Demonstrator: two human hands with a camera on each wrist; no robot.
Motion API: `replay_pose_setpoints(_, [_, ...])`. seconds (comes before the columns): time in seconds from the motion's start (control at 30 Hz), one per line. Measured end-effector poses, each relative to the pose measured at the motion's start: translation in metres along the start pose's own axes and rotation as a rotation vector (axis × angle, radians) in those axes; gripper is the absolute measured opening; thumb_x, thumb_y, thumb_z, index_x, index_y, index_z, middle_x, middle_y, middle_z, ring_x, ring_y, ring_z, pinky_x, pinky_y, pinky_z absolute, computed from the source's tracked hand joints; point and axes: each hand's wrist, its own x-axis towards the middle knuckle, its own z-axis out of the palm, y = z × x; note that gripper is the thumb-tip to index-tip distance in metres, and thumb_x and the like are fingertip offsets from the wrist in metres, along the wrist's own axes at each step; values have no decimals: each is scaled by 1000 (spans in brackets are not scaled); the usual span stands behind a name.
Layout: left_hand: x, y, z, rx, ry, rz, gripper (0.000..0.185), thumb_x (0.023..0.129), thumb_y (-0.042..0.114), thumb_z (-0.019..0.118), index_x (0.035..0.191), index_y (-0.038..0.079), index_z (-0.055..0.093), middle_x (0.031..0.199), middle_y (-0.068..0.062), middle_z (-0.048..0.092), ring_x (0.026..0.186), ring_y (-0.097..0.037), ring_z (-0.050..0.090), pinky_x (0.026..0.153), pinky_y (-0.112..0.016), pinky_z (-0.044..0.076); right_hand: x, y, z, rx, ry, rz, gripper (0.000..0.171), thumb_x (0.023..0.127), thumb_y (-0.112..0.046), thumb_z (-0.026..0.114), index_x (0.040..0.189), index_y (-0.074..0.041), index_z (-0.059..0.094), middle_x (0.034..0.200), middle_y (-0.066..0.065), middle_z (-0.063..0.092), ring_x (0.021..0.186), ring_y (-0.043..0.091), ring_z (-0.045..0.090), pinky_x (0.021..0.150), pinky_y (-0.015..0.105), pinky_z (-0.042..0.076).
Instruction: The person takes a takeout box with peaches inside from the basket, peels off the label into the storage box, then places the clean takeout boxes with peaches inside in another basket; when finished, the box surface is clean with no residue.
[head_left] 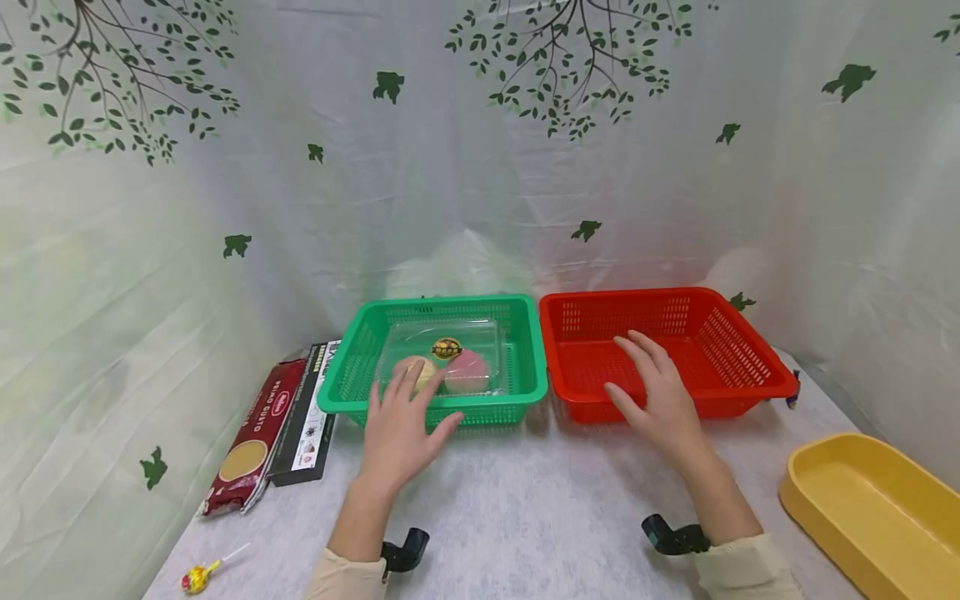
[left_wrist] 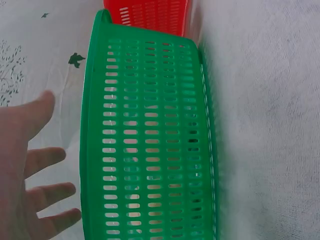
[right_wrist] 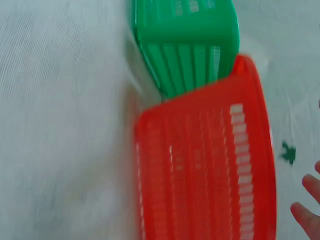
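Note:
My left hand [head_left: 402, 429], fingers spread, hovers over the front rim of the green basket [head_left: 341, 392]. Inside that basket lies a clear plastic box [head_left: 491, 337] with a round yellow item [head_left: 427, 377] and a pink one [head_left: 468, 372], under a black and gold label. In the left wrist view the fingers stand apart beside the green basket's rim. Over the front of the red basket [head_left: 750, 379] reaches my right hand [head_left: 662, 408], its fingers loosely extended and holding nothing. The right wrist view shows only some of its fingertips [right_wrist: 306, 215] at the edge.
A dark red packet [head_left: 251, 442] and a black box [head_left: 307, 425] lie left of the green basket. Nearer the front left is a yellow lollipop [head_left: 198, 577]. At right stands a yellow tray [head_left: 817, 517]. A printed curtain [head_left: 450, 183] hangs behind the baskets.

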Motion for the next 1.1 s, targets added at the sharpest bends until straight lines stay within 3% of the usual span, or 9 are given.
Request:
replay_pose_setpoints(0.23, [1, -10, -2, -143, 162, -40, 55, 91, 41, 71, 139, 16, 58, 148, -11, 53, 135, -39, 50, 115, -67, 31, 19, -31, 19, 273, -55, -54, 66, 91, -17, 70, 151, -18, 40, 159, 7, 33, 140, 32, 42, 103, 59, 49])
replay_pose_setpoints(0.47, [3, -20, -4, -327, 214, -113, 51, 93, 32, 68, 139, 13, 57, 146, -13, 54, 137, -38, 48, 117, -59, 30, 36, -55, 41, 525, -179, 60, 62, 97, -20, 64, 152, -23, 37, 159, 2, 34, 139, 31, 47, 104, 53, 51])
replay_pose_setpoints(0.7, [5, -31, -8, -502, 307, -211, 45, 95, 24, 67, 136, 8, 60, 145, -17, 55, 138, -38, 46, 116, -57, 33, 53, -69, 59, 804, -244, 208, 54, 101, -25, 59, 150, -29, 38, 157, -1, 37, 140, 29, 48, 106, 49, 51])
replay_pose_setpoints(0.8, [5, -36, -9, -571, 349, -253, 43, 95, 21, 66, 135, 7, 60, 145, -18, 55, 139, -38, 44, 116, -58, 31, 59, -73, 66, 863, -272, 270, 57, 100, -27, 60, 151, -30, 36, 157, -2, 36, 143, 26, 44, 109, 47, 48])
replay_pose_setpoints(1.1, [2, -63, -6, -692, 464, -389, 37, 94, 11, 65, 131, 9, 63, 149, -12, 52, 146, -33, 36, 120, -58, 26, 77, -87, 89, 848, -278, 451, 61, 98, -34, 62, 151, -39, 32, 163, -4, 26, 148, 25, 36, 111, 54, 44])
